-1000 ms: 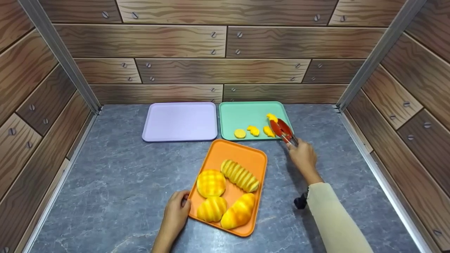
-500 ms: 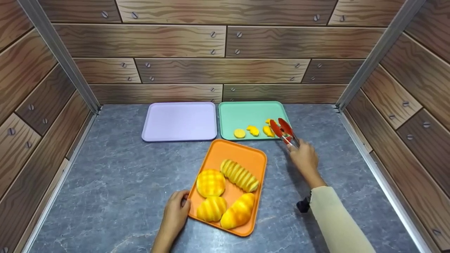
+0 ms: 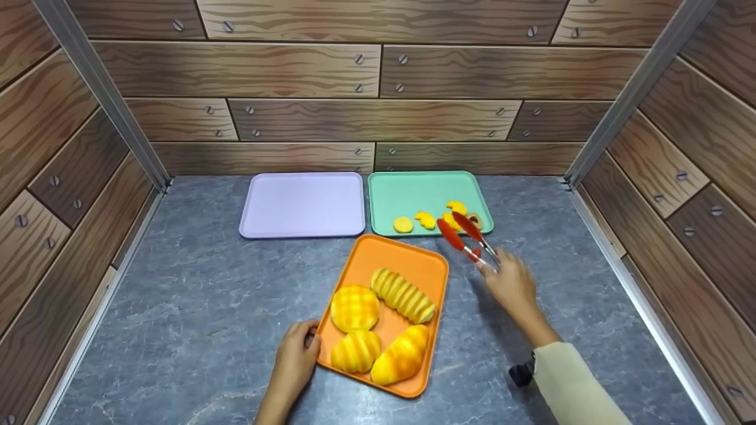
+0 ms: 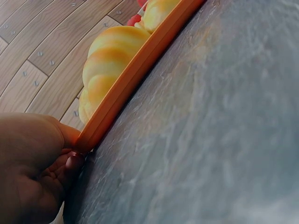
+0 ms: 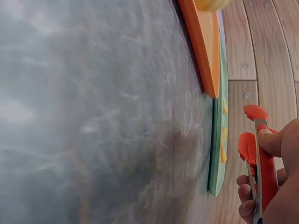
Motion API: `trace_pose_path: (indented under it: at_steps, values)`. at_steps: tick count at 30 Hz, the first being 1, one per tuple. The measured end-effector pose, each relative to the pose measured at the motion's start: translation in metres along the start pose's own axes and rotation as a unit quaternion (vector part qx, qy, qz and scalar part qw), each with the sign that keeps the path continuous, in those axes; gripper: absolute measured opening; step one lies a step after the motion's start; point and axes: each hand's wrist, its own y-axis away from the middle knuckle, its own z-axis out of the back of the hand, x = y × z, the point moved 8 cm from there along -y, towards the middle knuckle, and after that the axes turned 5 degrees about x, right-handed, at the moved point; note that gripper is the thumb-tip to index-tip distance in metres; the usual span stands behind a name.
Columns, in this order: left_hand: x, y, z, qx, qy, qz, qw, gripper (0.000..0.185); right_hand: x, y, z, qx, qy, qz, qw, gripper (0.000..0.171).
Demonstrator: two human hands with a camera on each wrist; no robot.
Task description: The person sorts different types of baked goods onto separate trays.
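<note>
three wood-patterned walls [image 3: 307,69]; grey tabletop [image 3: 183,283]

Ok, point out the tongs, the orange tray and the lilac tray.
Tongs [image 5: 267,177], right wrist view: red handle.
Orange tray [image 3: 393,252], head view: bare far end.
Lilac tray [image 3: 303,205], head view: middle of floor.

No readable text is showing in any view, no label, brand or number is appearing on any surface, no sign is standing out.
</note>
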Motion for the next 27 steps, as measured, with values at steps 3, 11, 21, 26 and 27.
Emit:
trace_pose_path:
  at_steps: [3,11,21,26,27]
  values:
    - [0.000,0.001,0.000,-0.001,0.002,-0.003,1.0000,0.021,0.004,0.012,0.001,0.009,-0.007,0.007,1.000,0.058]
    - [-0.003,0.001,0.001,0.002,0.005,-0.011,0.9999,0.021,0.011,0.047,0.005,0.028,-0.027,0.032,0.999,0.056]
    - [0.000,0.000,-0.001,0.005,0.003,0.001,1.0000,0.021,0.022,0.077,0.011,0.080,-0.035,0.036,0.996,0.069]
    - [0.000,0.000,-0.001,0.003,0.004,0.000,1.0000,0.021,0.025,0.090,0.013,0.103,-0.034,0.038,0.993,0.069]
    - [0.000,0.000,-0.001,0.000,0.004,-0.003,1.0000,0.021,0.025,0.093,0.013,0.107,-0.035,0.038,0.993,0.069]
